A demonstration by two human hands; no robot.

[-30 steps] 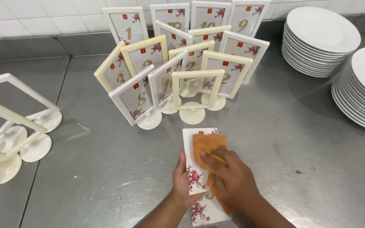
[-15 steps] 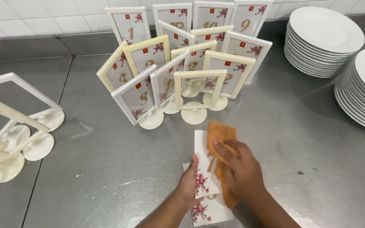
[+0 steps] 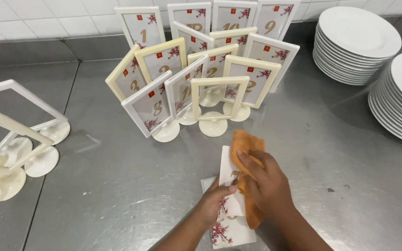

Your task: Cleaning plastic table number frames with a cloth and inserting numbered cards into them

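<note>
A white card (image 3: 226, 174) is lain flat on the steel surface (image 3: 117, 186), long axis running away from the person. It is pinned at its near left edge by the left hand (image 3: 212, 204). An orange cloth (image 3: 245, 144) is pressed on the card's right side under the right hand (image 3: 266, 183), fingers flat.
</note>
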